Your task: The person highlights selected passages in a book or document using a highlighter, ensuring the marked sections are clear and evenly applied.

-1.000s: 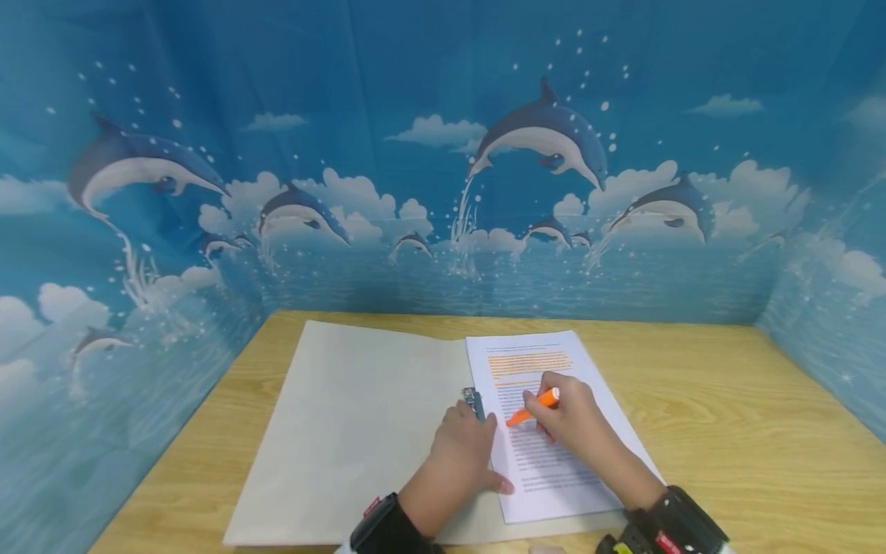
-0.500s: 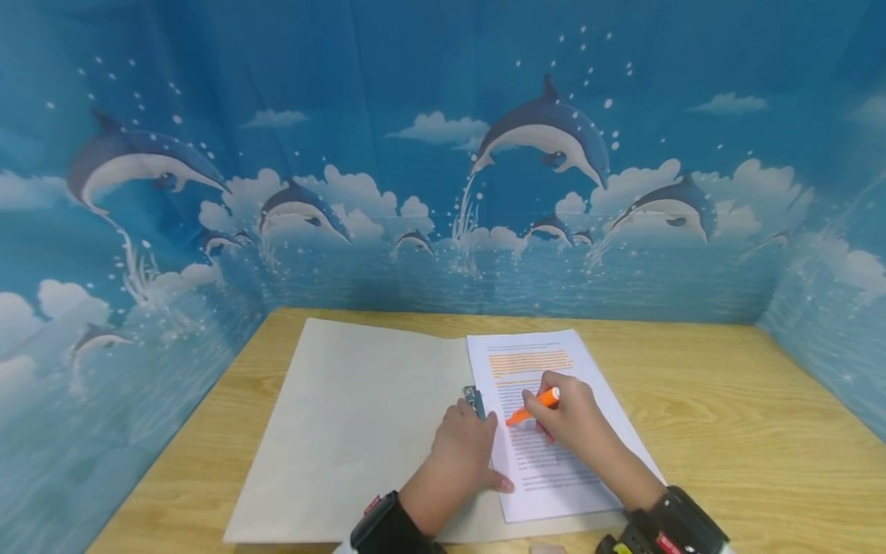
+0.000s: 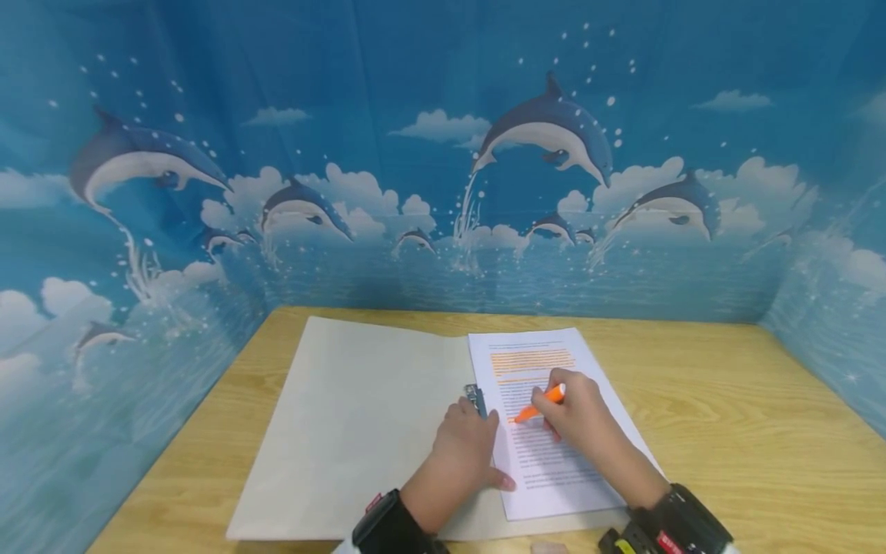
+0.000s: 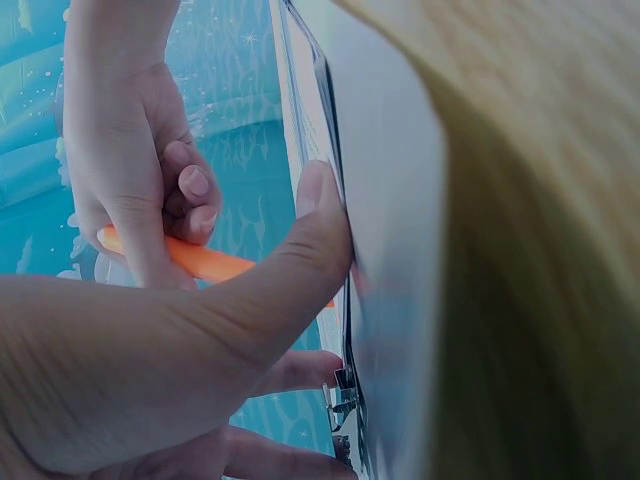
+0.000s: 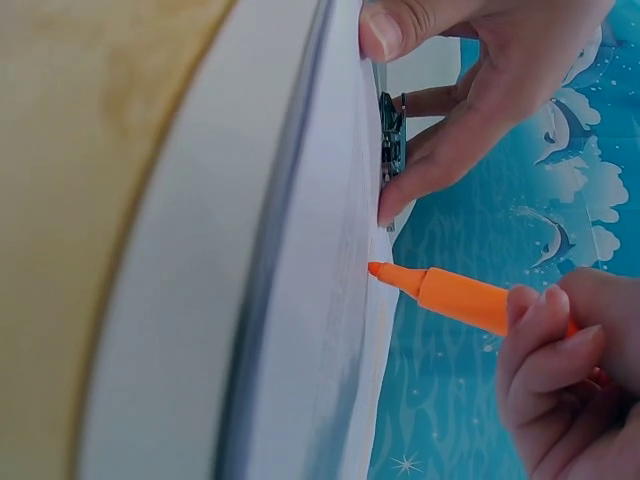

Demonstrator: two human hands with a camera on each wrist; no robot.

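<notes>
My right hand (image 3: 580, 408) pinches an orange highlighter (image 3: 541, 404), its tip touching a line of print on the white printed sheet (image 3: 569, 492). Several lines near the top of the sheet are marked orange, and a short orange mark lies by the tip. With thumb and fingertips, my left hand (image 3: 462, 446) rests on the sheet's left edge, next to the metal clip (image 3: 474, 396) of an opened pale folder (image 3: 367, 423). In the right wrist view, the highlighter (image 5: 465, 300) slants down to the paper.
The folder lies on a wooden table (image 3: 747, 415). A blue curtain printed with dolphins (image 3: 415, 154) stands behind and at both sides. A small pale object (image 3: 549, 548) sits at the bottom edge of the head view, mostly cut off.
My right hand and the highlighter have shifted slightly right along the line, and a short orange mark now shows at its start. The left hand stays in place.
</notes>
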